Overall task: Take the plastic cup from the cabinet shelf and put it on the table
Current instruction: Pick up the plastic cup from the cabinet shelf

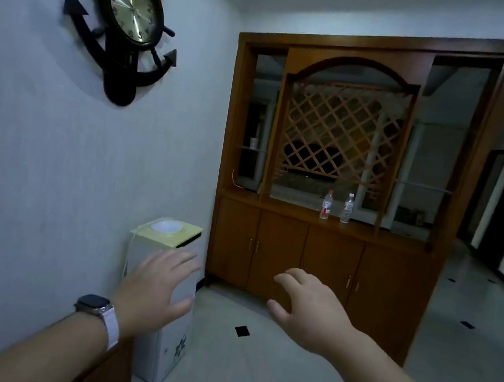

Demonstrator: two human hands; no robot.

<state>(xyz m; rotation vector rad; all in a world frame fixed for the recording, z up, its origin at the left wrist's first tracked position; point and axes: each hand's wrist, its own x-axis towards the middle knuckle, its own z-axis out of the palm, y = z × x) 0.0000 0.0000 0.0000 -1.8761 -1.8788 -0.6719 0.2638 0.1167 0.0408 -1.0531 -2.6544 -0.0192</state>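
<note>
Clear plastic cup (pixel 253 143) on cabinet (pixel 327 251) left glass shelf | left hand (pixel 156 288), right hand (pixel 310 312) grip apart, empty, well short of cabinet | risk: light cup tips if bumped.

Empty hands (pixel 156 285), distant shelved cup (pixel 253 143)

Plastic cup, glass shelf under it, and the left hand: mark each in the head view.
plastic cup (pixel 253 143), head view, middle of its side wall
glass shelf (pixel 259 150), head view, front edge right of the cup
left hand (pixel 156 285), head view, back of the hand
</note>
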